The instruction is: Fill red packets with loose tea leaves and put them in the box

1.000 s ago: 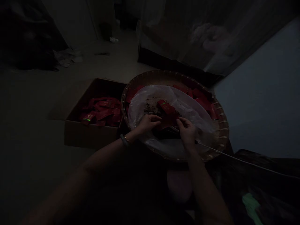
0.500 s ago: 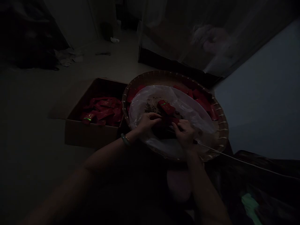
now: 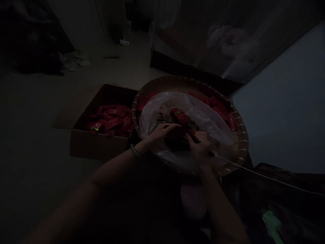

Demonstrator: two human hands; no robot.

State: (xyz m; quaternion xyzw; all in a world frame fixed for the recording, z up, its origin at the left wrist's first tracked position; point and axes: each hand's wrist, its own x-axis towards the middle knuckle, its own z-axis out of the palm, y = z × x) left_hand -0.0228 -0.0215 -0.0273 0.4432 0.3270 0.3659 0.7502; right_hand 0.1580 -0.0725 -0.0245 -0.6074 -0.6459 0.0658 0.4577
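Note:
The picture is very dark. My right hand [image 3: 200,145] is closed on the right end of a small red packet [image 3: 191,131], thumb toward me. My left hand [image 3: 162,131] reaches in from the other side, its fingers and thumb together at the packet's left end; its exact grip is dim. Just behind lies another red packet [image 3: 180,116], on dark loose bits [image 3: 164,117] that look like dried leaves. These rest on a clear plastic bag [image 3: 203,118] in a round woven bamboo tray [image 3: 242,135]. A black object [image 3: 177,144] sits below my hands, its shape unclear.
Left of the tray, an open cardboard box [image 3: 96,145] holds several red packets [image 3: 114,122]. More red packets [image 3: 220,113] lie along the tray's far right side. A white cord [image 3: 254,171] runs right from beneath my right hand. A pale wall [image 3: 284,101] stands at the right.
My left hand has shifted slightly right, its fingers now farther over the packet. My right hand stays nearly in place, and the packet's visible part looks smaller.

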